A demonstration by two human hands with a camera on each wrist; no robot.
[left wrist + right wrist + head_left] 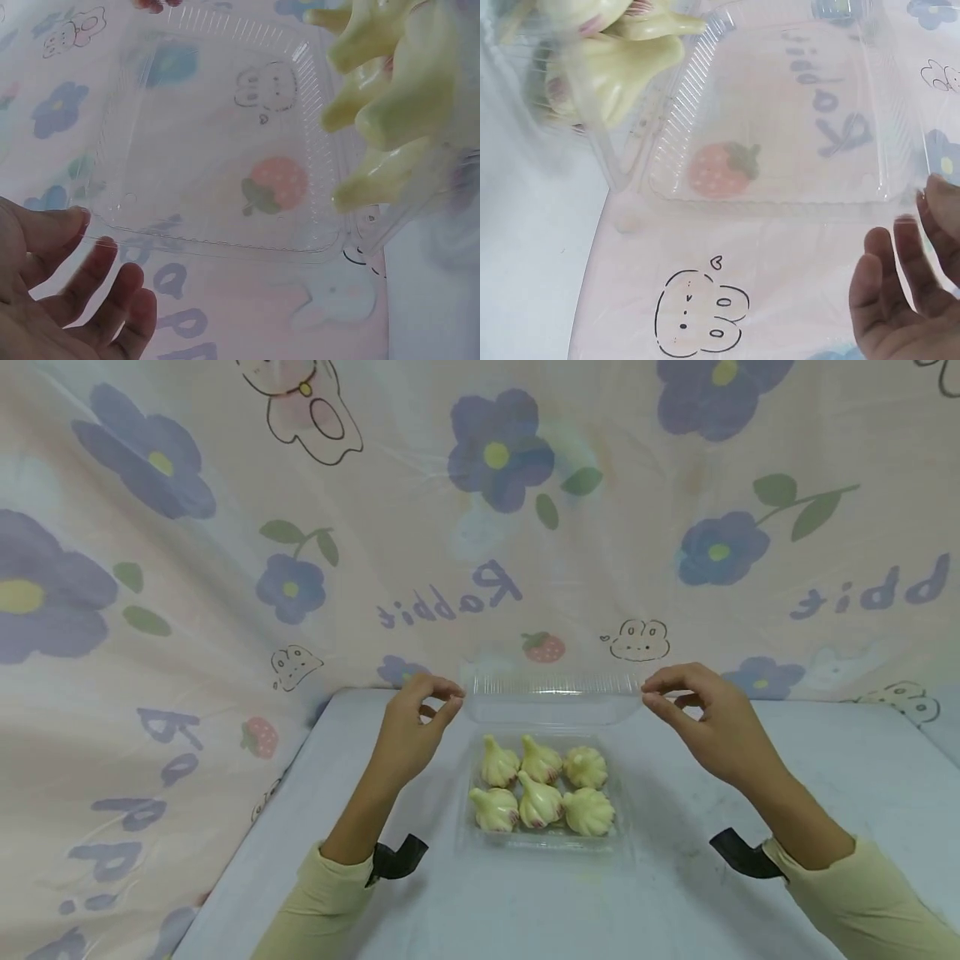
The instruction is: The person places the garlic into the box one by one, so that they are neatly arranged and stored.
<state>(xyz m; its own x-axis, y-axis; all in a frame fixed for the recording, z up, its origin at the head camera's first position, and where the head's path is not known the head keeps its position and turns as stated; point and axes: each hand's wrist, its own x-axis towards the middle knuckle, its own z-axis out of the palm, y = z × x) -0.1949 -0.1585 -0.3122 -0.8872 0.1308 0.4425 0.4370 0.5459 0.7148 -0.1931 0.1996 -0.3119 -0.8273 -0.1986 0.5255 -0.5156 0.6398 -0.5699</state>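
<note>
A clear plastic clamshell box lies on the table with several pale garlic bulbs in two rows inside. Its hinged lid stands raised at the far side. My left hand pinches the lid's left corner between thumb and index finger, while the other fingers curve below the edge. At the opposite corner, my right hand pinches the lid's edge the same way. Seen from the right wrist, the lid tilts up from the tray, garlic bulbs beside it.
White cloth covers the table. Behind it and along the left hangs a curtain printed with flowers, rabbits and strawberries. A black strap piece sticks out at the left wrist, another black piece at the right.
</note>
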